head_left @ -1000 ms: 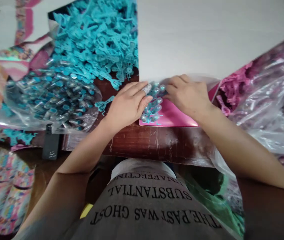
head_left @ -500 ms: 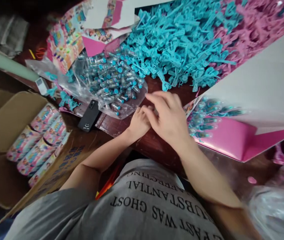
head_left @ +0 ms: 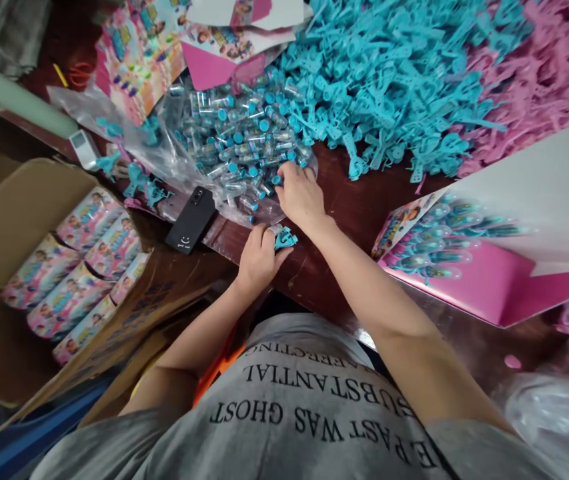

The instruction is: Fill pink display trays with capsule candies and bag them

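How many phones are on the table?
1. The black phone lies face down on the dark table, left of the left hand and beside the bag of blue-capped tubes. Others could be hidden under the piles.

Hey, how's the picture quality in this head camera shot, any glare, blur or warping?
Head view: wide-angle warping bends the edges; the plastic bag under the vials shows glare; the right hand and left hand look fairly sharp; the lower right corner is blurred; lighting is even, shadows soft.
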